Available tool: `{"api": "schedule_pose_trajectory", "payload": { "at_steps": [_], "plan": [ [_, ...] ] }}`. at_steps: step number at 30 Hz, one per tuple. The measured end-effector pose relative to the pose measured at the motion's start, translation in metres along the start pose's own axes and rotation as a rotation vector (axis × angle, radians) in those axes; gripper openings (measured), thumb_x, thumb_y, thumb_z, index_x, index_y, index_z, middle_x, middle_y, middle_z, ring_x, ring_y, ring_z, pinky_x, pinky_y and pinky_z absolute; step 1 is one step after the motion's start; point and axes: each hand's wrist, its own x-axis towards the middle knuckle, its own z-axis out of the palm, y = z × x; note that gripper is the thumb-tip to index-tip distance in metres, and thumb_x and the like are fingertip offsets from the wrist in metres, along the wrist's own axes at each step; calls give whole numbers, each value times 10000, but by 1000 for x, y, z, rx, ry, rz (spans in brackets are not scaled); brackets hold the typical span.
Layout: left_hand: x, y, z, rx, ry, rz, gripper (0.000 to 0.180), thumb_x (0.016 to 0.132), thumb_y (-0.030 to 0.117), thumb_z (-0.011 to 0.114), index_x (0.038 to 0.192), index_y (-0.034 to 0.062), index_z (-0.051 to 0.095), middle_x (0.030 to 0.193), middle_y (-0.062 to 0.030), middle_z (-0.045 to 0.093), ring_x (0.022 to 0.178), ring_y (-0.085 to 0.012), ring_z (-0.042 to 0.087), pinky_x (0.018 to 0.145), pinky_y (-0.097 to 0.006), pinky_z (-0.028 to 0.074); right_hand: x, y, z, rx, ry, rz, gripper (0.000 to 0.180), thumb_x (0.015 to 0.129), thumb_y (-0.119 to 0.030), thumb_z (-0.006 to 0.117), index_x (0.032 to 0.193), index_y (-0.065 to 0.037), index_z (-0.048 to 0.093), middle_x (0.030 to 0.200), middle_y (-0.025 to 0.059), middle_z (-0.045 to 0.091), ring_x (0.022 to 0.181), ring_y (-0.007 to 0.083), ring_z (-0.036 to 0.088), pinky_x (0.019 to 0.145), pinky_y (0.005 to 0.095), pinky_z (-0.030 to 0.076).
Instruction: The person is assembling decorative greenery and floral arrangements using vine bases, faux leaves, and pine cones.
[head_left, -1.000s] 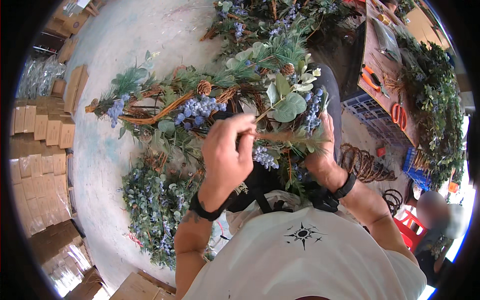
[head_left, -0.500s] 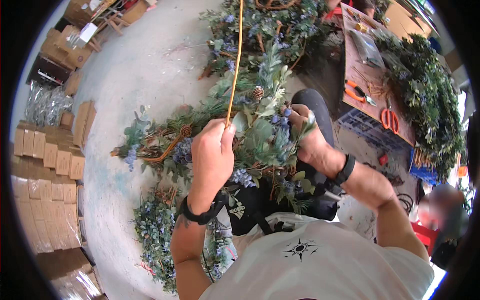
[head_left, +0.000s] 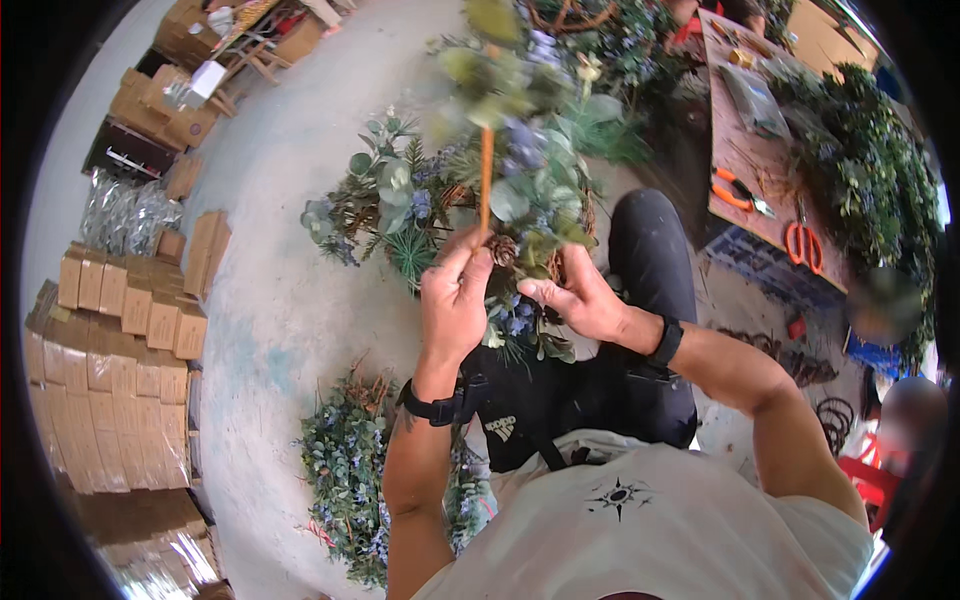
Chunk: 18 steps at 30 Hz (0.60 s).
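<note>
Over my lap is a leafy wreath (head_left: 505, 200) of artificial eucalyptus, pine sprigs and blue berries on a brown twig frame. My left hand (head_left: 455, 300) pinches a long orange-brown stick or wire (head_left: 486, 180) that points upward; its top is lost behind blurred leaves. Close to the left thumb sits a pine cone (head_left: 502, 250). On the near right side of the wreath, my right hand (head_left: 590, 300) is closed around its edge, thumb toward the pine cone; leaves partly hide what lies between its fingers.
At right, a low worktable (head_left: 735, 150) holds orange-handled pliers (head_left: 740, 193), red-handled scissors (head_left: 803, 245) and greenery (head_left: 860, 150). More wreaths lie on the floor, one lower left (head_left: 345, 470). Cardboard boxes (head_left: 110, 400) are stacked at left. A person is at the right edge.
The wreath has been turned, with different sprigs now in front and blurred leaves raised at the top. My right hand has moved from the upper leaves to the near edge.
</note>
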Motion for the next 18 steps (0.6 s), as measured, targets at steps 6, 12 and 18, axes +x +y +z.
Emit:
{"api": "schedule_pose_trajectory", "payload": {
  "at_steps": [6,12,18],
  "plan": [
    [-38,-7,33,105,-335,251,369,877,35,771,1243,76,759,1145,-123,670,1015,-342,649,872,-437,533,-153,97,-91,338,-245,316,872,975,-444,724,1633,-44,316,1631,160,398,1441,263,456,1188,444,374],
    [-66,-10,61,193,-497,238,431,823,63,806,1246,139,773,1108,-106,673,1001,-345,637,860,-437,527,-60,-68,-158,-151,-32,344,514,1045,-402,667,1362,-3,599,1283,105,635,1192,219,615,1054,369,482],
    [-71,-18,74,247,-396,271,362,861,77,784,1222,93,782,1017,-99,688,953,-322,655,827,-427,534,-39,-144,-136,-750,-608,259,554,1008,-497,680,1277,-13,669,1197,145,698,1110,259,670,962,379,520]
  ]
}}
